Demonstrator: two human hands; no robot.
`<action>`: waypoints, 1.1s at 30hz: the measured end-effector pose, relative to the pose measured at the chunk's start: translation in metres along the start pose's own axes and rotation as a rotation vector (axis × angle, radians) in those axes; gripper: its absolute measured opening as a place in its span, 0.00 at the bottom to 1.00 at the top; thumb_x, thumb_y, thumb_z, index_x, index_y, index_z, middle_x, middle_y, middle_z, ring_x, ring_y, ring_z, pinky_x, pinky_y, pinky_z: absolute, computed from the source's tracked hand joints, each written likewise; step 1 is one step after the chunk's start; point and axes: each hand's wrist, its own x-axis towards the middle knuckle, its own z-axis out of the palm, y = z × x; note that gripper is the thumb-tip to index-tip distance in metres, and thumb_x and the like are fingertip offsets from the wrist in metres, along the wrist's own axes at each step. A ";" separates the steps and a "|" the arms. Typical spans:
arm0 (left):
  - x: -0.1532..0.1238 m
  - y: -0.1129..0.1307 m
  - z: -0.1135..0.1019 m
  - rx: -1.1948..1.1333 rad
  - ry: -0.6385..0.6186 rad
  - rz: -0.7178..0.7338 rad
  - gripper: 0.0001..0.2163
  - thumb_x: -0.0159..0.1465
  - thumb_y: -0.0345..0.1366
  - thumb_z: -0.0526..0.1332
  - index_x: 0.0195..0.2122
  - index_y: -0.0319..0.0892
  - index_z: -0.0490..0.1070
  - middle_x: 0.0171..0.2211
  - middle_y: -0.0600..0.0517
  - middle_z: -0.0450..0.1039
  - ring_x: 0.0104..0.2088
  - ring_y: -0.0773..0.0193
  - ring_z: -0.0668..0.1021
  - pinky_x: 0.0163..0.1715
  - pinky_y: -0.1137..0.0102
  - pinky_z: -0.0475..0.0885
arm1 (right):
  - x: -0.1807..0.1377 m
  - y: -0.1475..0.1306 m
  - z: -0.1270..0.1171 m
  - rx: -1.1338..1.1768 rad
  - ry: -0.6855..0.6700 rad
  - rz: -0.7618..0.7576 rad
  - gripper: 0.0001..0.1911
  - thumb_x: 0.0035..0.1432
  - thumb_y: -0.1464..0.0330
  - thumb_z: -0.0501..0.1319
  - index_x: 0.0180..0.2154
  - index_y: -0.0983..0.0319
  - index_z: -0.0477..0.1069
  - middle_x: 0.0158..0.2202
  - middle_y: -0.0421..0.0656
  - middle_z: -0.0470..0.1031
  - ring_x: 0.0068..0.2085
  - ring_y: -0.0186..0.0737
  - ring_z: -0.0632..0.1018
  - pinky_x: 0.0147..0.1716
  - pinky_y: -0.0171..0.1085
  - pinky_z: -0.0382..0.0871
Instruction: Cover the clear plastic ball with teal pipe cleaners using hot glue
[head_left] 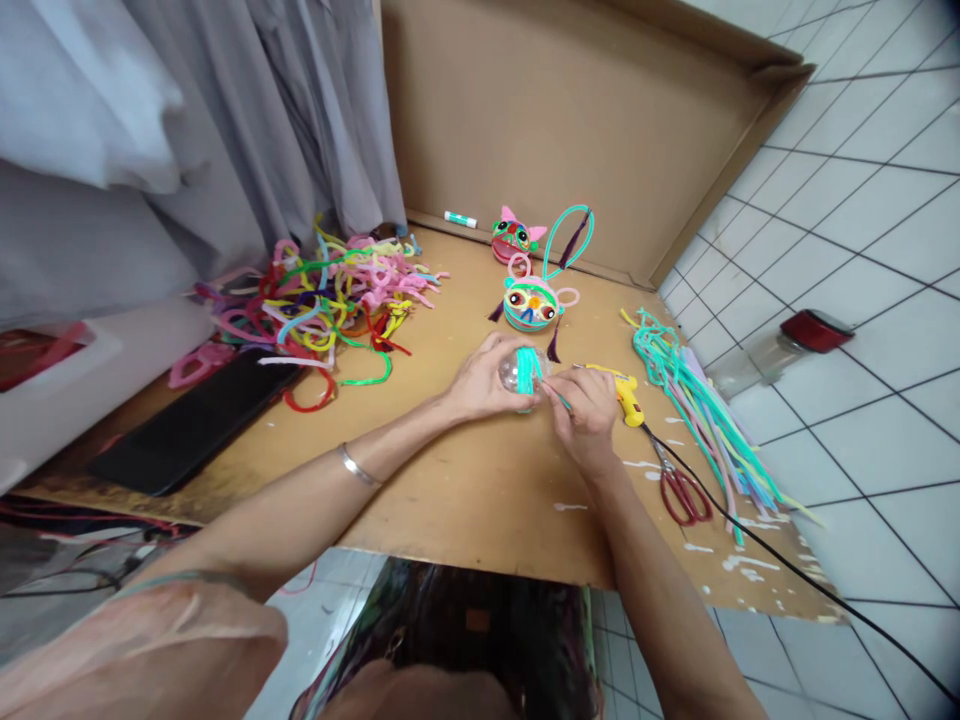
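My left hand (482,382) is closed around the side of a clear plastic ball (511,372) over the middle of the table. Teal pipe cleaner (527,370) runs in bands across the ball's front. At the ball's right side, the fingers of my right hand (589,412) pinch the loose end of a teal pipe cleaner. Just behind the ball stands a decorated ball (531,312) with big eyes, pink loop ears, dark tassels and a teal hanging loop. A yellow hot glue gun (628,398) lies beyond my right hand.
Red-handled scissors (684,496) and a bundle of pipe cleaners (697,420) lie right. Left are a tangled pipe cleaner heap (330,290) and a black tray-like slab (195,425). A pink-eared figure (511,240) and glue stick (460,219) sit by the cardboard wall (555,120). A black cord (787,570) crosses right.
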 end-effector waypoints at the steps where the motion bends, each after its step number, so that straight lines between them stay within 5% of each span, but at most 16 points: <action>1: 0.000 0.000 0.000 -0.007 -0.002 0.001 0.34 0.46 0.43 0.73 0.55 0.44 0.69 0.50 0.46 0.70 0.52 0.52 0.76 0.55 0.57 0.71 | 0.000 0.000 0.000 0.002 -0.013 0.007 0.09 0.66 0.69 0.58 0.35 0.59 0.76 0.31 0.41 0.79 0.34 0.37 0.75 0.39 0.40 0.62; 21: 0.002 0.006 -0.002 -0.014 -0.084 -0.120 0.33 0.46 0.40 0.72 0.55 0.45 0.68 0.52 0.47 0.70 0.53 0.51 0.75 0.56 0.56 0.71 | -0.005 0.000 0.007 0.061 -0.021 -0.001 0.09 0.66 0.67 0.58 0.37 0.60 0.77 0.32 0.43 0.76 0.35 0.38 0.72 0.37 0.40 0.59; 27: 0.001 0.000 -0.002 0.025 -0.077 -0.025 0.33 0.49 0.43 0.71 0.57 0.42 0.66 0.58 0.42 0.62 0.60 0.49 0.71 0.61 0.55 0.67 | -0.005 -0.001 0.009 0.057 0.003 -0.007 0.09 0.66 0.67 0.58 0.37 0.61 0.77 0.32 0.43 0.76 0.34 0.38 0.73 0.36 0.39 0.62; 33: 0.000 -0.002 -0.001 0.012 -0.054 0.033 0.36 0.51 0.43 0.71 0.59 0.42 0.62 0.55 0.42 0.67 0.56 0.49 0.73 0.58 0.54 0.69 | -0.005 -0.001 0.010 0.092 0.011 -0.001 0.09 0.66 0.68 0.58 0.38 0.62 0.77 0.32 0.44 0.76 0.34 0.37 0.74 0.34 0.37 0.65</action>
